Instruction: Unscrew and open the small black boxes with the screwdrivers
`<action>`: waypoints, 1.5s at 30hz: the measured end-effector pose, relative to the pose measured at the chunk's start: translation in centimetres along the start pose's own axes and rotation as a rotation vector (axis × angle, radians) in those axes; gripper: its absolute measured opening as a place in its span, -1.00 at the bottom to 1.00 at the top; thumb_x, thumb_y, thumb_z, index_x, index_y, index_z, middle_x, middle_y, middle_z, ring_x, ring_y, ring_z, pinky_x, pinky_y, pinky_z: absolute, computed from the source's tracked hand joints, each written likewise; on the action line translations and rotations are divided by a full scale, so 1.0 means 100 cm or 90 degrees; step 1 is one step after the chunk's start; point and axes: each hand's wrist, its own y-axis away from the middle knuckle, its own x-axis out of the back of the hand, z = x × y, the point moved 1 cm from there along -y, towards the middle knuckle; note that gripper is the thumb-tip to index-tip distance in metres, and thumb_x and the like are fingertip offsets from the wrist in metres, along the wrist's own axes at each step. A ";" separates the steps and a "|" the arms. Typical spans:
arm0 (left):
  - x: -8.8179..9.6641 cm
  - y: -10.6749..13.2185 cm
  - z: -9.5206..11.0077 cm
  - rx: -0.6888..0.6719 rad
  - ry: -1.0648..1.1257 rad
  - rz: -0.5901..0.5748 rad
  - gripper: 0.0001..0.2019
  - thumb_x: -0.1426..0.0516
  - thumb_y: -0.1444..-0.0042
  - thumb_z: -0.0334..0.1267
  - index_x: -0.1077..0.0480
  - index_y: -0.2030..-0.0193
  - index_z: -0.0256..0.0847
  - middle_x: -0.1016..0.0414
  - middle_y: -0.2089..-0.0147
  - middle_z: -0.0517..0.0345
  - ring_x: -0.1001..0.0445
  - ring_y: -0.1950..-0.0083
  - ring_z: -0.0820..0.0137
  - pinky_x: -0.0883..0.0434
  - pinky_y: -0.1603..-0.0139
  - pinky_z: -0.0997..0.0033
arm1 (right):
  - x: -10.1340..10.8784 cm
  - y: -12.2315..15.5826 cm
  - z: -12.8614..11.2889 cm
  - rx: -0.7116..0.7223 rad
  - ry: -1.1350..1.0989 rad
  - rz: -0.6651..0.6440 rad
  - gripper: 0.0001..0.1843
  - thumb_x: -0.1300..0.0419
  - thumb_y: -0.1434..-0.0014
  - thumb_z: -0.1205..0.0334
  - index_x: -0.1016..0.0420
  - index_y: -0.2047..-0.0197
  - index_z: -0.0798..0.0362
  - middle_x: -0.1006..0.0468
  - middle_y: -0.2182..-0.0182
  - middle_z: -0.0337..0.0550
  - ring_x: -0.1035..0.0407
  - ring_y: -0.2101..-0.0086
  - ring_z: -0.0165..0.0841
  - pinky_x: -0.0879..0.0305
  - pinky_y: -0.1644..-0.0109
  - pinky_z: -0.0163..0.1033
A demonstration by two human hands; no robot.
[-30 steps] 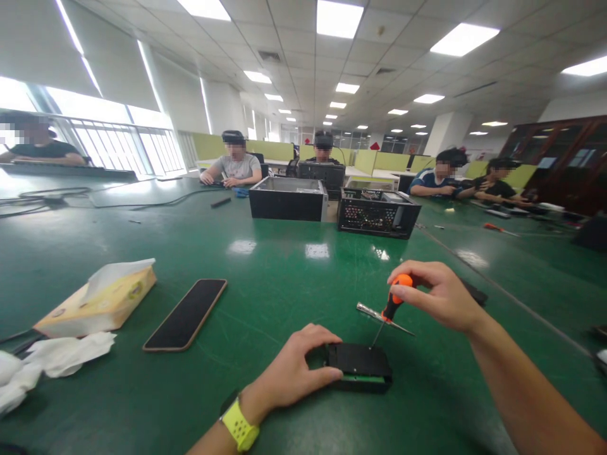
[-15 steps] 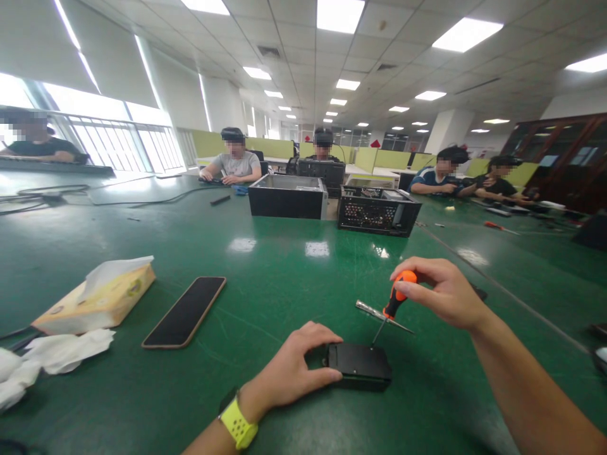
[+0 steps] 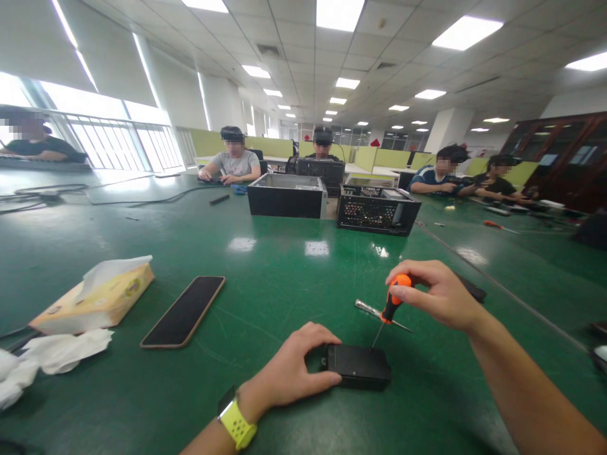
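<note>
A small black rectangular box (image 3: 359,364) lies flat on the green table in front of me. My left hand (image 3: 298,366) grips its left end between thumb and fingers. In my right hand (image 3: 434,294) is an orange and black screwdriver (image 3: 394,299), held by the handle and tilted slightly. Its tip touches the box's top near the far right corner. Behind the screwdriver a silver metal tool with a thin pointed end (image 3: 368,308) lies on the table. A dark flat object (image 3: 471,288) is partly hidden behind my right hand.
A phone (image 3: 184,313), a tissue pack (image 3: 97,297) and crumpled tissues (image 3: 66,351) lie to the left. Two computer cases (image 3: 287,201) (image 3: 374,215) stand farther back. Another screwdriver (image 3: 497,225) lies far right. Several people sit around the table.
My right hand and the screwdriver handle have shifted slightly left, the tip staying at the box's corner. More of the dark flat object shows behind the hand. My left hand keeps its grip.
</note>
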 end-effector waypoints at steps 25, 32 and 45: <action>-0.001 0.001 0.000 0.005 -0.017 -0.005 -0.64 -0.29 -0.04 -0.25 -0.42 0.00 -0.16 -0.48 0.06 0.08 -0.42 0.04 0.24 -0.33 -0.04 0.28 | 0.015 0.006 -0.005 0.028 0.056 -0.048 -0.69 -0.18 -0.17 0.20 -0.54 0.01 -0.02 -0.61 0.31 -0.18 -0.44 0.40 -0.38 -0.35 0.35 -0.32; -0.001 0.001 0.000 0.007 -0.018 -0.006 -0.64 -0.29 -0.05 -0.25 -0.41 0.00 -0.16 -0.47 0.06 0.08 -0.42 0.03 0.24 -0.33 -0.04 0.27 | 0.015 0.007 -0.011 -0.007 0.134 -0.014 -0.67 -0.30 -0.09 -0.01 -0.44 0.52 0.05 -0.44 0.62 -0.27 -0.29 0.59 -0.45 -0.19 0.52 -0.35; -0.001 0.002 0.001 0.010 -0.021 -0.005 -0.65 -0.29 -0.05 -0.25 -0.41 0.00 -0.15 -0.47 0.06 0.08 -0.42 0.03 0.23 -0.33 -0.05 0.27 | 0.024 0.011 -0.008 -0.005 0.191 -0.052 -0.68 -0.26 -0.14 0.00 -0.46 0.51 0.04 -0.41 0.62 -0.29 -0.23 0.58 -0.46 -0.12 0.51 -0.35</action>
